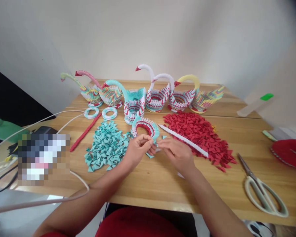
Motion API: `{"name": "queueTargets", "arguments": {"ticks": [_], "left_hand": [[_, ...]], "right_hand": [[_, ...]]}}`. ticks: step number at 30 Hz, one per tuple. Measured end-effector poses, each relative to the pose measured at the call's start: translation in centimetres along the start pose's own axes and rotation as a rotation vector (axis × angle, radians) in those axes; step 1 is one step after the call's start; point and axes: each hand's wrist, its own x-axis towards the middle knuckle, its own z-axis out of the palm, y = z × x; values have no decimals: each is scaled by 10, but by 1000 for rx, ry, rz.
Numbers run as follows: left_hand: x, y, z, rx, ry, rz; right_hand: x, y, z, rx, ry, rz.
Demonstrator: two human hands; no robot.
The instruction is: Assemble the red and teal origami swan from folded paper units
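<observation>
My left hand (140, 147) and my right hand (178, 152) meet over the table, fingertips pinched together around a small teal folded paper piece (155, 143). Most of that piece is hidden by the fingers. Just behind my left hand sits a ring-shaped body of folded paper (153, 126) in teal, white and red. To its left lies a heap of teal paper triangles (106, 144). A heap of red paper triangles (199, 133) is spread on the right, with a long white paper neck (185, 141) along its near edge.
Several finished paper swans (135, 103) stand in a row at the back. Two paper rings (109, 113) and a red paper stick (85, 133) lie left. Scissors (259, 189) rest at the right, near a red round object (289, 153). White cables (71, 199) cross the left side.
</observation>
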Motion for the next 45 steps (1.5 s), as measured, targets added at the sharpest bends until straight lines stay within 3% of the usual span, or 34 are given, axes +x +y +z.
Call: {"name": "queueTargets", "arguments": {"ticks": [6,13,20,25,29,34,38,45], "left_hand": [[3,-3,-3,-61,-42,-13],[3,-13,-1,-82,28,63],[3,-22,1,7,85,232],[-3,-17,1,179,52,279],[-3,-15,0,174,-2,247],[6,-17,-7,-109,-121,85],[8,-15,-11,-257,-227,52],[11,-18,-9,-85,-170,33]], "right_hand": [[-1,-1,0,-82,-52,-108],[0,0,1,-54,-78,-58],[-7,4,4,-39,41,358],[-15,16,8,22,39,627],[-14,22,6,110,-50,677],[-11,18,4,279,-36,671],[-11,20,2,322,-59,722],[-9,23,2,227,-122,715]]}}
